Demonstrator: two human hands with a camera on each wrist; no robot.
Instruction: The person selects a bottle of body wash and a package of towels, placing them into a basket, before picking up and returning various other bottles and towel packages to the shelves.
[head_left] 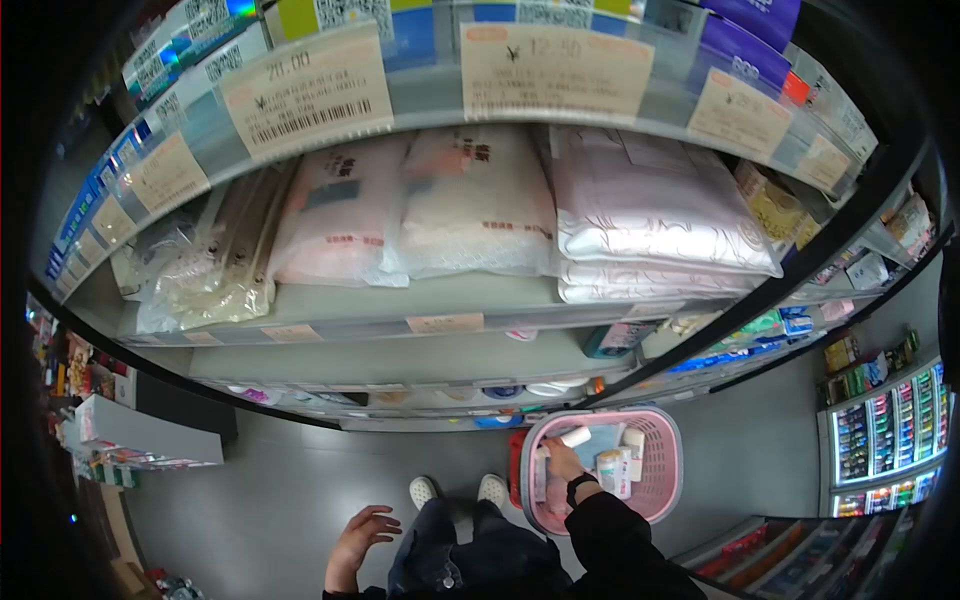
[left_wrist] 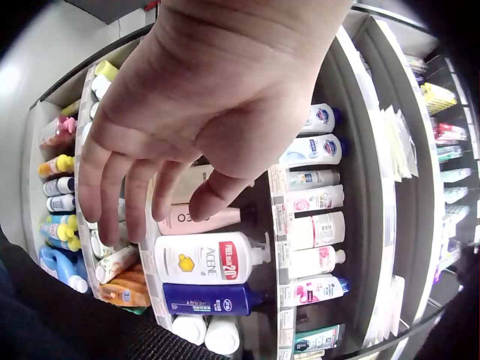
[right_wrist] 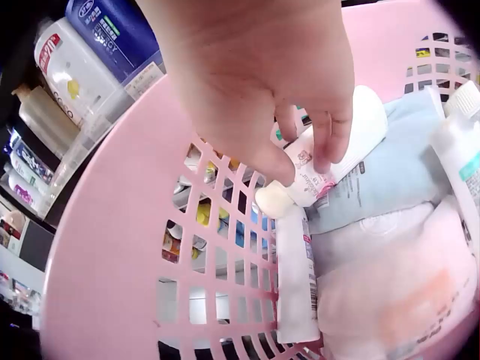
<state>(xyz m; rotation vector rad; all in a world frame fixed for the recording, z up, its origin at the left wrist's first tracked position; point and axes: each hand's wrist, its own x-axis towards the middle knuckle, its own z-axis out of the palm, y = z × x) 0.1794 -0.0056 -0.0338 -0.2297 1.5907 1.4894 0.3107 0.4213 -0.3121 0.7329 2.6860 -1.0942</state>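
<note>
My right hand reaches down into a pink plastic basket and pinches a white bottle with pink print between thumb and fingers. Its cream cap points toward the basket's slotted wall. Beneath it stands another white bottle, beside a light blue soft package and a whitish plastic-wrapped package. A further white bottle is at the right side. In the head view, my left hand hangs beside my leg, fingers loosely spread, holding nothing.
Shelves of wrapped packages with price labels rise in front of me. Pump bottles line a lower shelf beyond my left hand. The basket stands on the grey floor right of my shoes; a lit drinks fridge is farther right.
</note>
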